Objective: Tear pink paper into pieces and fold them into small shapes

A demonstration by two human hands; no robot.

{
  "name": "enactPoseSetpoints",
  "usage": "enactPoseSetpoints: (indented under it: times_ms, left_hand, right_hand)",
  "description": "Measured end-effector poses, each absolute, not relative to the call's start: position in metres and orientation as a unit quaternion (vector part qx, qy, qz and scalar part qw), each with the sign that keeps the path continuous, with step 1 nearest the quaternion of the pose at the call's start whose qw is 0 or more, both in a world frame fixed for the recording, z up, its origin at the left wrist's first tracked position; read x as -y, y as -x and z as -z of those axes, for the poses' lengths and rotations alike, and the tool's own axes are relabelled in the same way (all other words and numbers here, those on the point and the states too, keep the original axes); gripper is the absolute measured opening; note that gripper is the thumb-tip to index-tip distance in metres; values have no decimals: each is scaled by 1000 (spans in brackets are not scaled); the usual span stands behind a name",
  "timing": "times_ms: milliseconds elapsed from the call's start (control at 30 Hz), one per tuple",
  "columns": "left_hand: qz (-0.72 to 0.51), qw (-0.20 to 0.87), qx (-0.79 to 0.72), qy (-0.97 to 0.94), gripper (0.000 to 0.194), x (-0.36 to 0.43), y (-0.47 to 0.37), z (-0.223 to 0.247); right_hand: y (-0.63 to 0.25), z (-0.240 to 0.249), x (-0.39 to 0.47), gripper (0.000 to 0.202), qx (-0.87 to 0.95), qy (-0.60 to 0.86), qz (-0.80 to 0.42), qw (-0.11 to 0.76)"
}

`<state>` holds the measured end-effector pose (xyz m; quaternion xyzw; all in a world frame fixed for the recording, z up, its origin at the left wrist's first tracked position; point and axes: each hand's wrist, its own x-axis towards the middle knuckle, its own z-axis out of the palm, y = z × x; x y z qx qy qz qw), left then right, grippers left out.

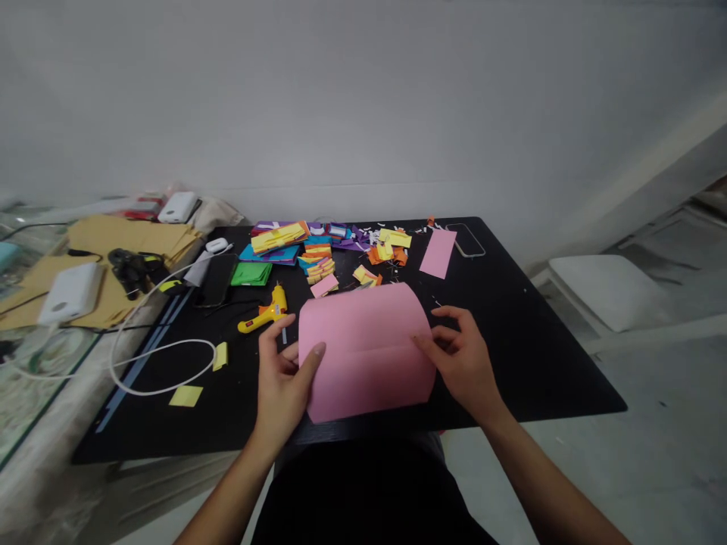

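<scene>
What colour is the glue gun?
The glue gun is yellow, seen in the head view.

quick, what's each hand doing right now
Left hand: closed on the left edge of the pink sheet, thumb on top.
Right hand: closed on the sheet's right edge, thumb on top.

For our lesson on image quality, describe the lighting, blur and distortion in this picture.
Head view: dim, greyish light; the wall darkens towards the top; wide-angle stretching towards the edges, as on the white stool; the small paper scraps look soft; the pink sheet, between left hand and right hand, shows soft shading but no strong glare.
</scene>
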<state>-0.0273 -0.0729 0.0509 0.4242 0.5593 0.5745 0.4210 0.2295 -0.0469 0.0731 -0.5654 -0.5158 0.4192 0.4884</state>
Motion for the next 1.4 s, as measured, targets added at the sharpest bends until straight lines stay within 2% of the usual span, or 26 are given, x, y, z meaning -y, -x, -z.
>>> enactPoseSetpoints:
  times_ms: [67,133,333,567,633,733,867,1000,1100,1233,1400]
  left_hand:
    - [-547,379,-565,-487,35,75,33,-55]
    - [-513,351,-572,-534,22,76,39,-60]
    - [-500,298,-543,-605,30,82,48,-69]
    - [-523,198,-492,-667,16,85,48,-69]
    - [-517,185,-490,-677,13,86,50,-71]
    - [-488,206,-472,-705,8,90,50,-76]
    - [-432,298,-427,-737,10,97,36,-83]
    - [-422,322,-420,-736,10,101,16,-91]
    - [-425,317,-431,-730,11,101,12,-97]
    - [-423,310,-486,-700,14,99,24,-93]
    - [-399,342,-604,-599,31,90,48,-55]
  right_hand:
    - [-232,-75,49,38,526,567,-389,500]
    - [-237,-78,50,28,561,563,-374,478]
    - [-254,-84,55,35,611,535,-394,431]
    - [-257,-86,59,4,675,490,-314,454]
    - [-258,-87,60,1,695,494,-280,441]
    - [-258,-92,63,4,734,483,-232,416]
    - [-238,-104,73,6,829,400,-163,355]
    - [-208,-115,81,12,881,314,-151,319]
    - [-199,-121,80,16,886,315,-165,298]
    - [-210,-121,69,16,866,356,-240,254]
    - [-242,-98,46,18,810,445,-339,174]
